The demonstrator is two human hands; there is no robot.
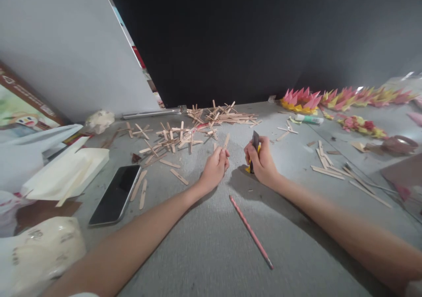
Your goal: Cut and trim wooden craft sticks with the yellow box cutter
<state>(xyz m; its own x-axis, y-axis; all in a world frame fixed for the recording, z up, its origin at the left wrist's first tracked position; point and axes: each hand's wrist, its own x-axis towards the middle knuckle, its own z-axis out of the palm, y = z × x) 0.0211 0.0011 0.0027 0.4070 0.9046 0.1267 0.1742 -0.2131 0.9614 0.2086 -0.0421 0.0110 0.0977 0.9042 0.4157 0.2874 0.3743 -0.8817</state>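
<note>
My left hand [215,165] is closed round a wooden craft stick [226,141], whose rounded end points up and away from me. In my right hand [263,160] is a utility knife [255,141] with a dark and yellow handle, held upright just above the table. The two hands are apart, a short gap between them. On the table between my forearms lies a pink pencil [251,231], touched by neither hand. Beyond my left hand spreads a heap of craft sticks [231,117], several of them joined into crosses [171,136].
A phone [115,196] and a white paper tray [66,169] lie at left. Cut stick pieces [325,160], a glue stick [309,119], a tape roll [400,144] and pink-yellow folded paper flowers [300,101] are at right. A dark panel [247,37] bounds the back.
</note>
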